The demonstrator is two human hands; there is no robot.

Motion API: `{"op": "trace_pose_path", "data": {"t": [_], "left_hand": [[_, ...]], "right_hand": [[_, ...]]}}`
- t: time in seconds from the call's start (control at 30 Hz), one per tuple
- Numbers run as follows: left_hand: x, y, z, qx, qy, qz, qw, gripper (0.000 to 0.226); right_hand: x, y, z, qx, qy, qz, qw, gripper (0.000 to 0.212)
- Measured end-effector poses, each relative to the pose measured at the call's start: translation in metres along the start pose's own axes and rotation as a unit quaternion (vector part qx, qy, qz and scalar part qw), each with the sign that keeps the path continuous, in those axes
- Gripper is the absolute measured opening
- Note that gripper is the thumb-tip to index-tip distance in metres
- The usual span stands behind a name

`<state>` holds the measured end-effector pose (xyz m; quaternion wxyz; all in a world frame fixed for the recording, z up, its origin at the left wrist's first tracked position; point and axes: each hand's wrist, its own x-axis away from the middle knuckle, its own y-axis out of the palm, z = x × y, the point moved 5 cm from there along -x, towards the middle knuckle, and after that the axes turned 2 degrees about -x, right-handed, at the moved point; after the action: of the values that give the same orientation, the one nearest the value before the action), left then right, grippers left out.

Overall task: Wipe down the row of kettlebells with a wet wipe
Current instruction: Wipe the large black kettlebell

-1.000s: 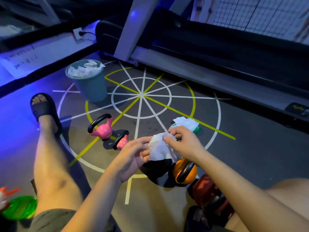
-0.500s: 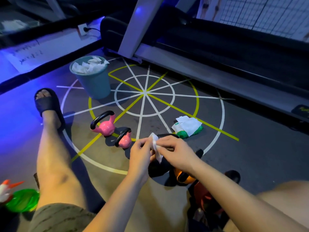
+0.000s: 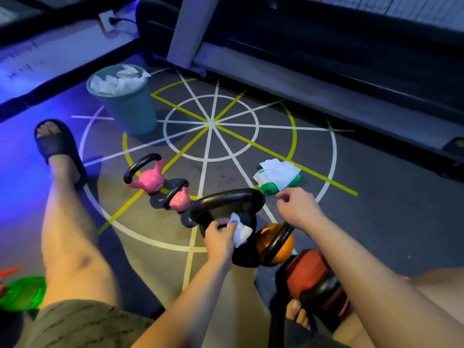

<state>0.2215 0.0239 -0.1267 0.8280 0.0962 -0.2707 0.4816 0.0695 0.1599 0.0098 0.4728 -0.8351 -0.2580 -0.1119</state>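
The fingers of the left hand are curled and pinch a crumpled wet wipe against the black kettlebell, just under the arch of its handle. The wipe is bunched, with only a small part on the iron, so a stroke may smear one patch and miss the rest. It could also slip free if it snags on the rough casting.

The right hand hangs beside the far end of the handle. Its fingers are loosely curled and nothing shows between them. With no hand steadying the bell, a firm push from the left could rock it.

The row is tight. The orange kettlebell looks to touch the black one, with the red kettlebell next to it, close to bare toes. A tipped bell would likely knock its neighbour or land on the foot. The two pink kettlebells sit on the other side, and their touching faces are hard to reach. The wipe pack lies open on the floor, where its wipes may dry out.
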Motion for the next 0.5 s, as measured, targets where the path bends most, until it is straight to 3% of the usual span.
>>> {"op": "trace_pose_path", "data": {"t": [0.13, 0.23, 0.3, 0.4, 0.43, 0.5], "left_hand": [[-0.001, 0.031, 0.019, 0.008, 0.081, 0.048, 0.996, 0.016], [-0.008, 0.05, 0.027, -0.099, 0.175, 0.026, 0.979, 0.028], [-0.009, 0.061, 0.025, -0.245, 0.27, -0.014, 0.931, 0.014], [-0.011, 0.063, 0.021, -0.444, 0.392, 0.032, 0.805, 0.017], [-0.011, 0.063, 0.021, -0.491, 0.406, 0.056, 0.769, 0.019], [-0.012, 0.065, 0.022, -0.536, 0.407, 0.068, 0.737, 0.023]], "right_hand": [[-0.005, 0.013, -0.002, 0.051, -0.041, -0.009, 0.998, 0.045], [-0.007, 0.026, -0.01, 0.057, -0.102, -0.041, 0.992, 0.052], [-0.014, 0.034, -0.007, 0.058, -0.093, -0.076, 0.991, 0.055], [-0.026, 0.034, -0.004, 0.036, -0.08, -0.073, 0.993, 0.049], [-0.029, 0.033, -0.004, 0.025, -0.078, -0.07, 0.994, 0.047], [-0.034, 0.035, -0.004, 0.013, -0.073, -0.08, 0.994, 0.049]]}}
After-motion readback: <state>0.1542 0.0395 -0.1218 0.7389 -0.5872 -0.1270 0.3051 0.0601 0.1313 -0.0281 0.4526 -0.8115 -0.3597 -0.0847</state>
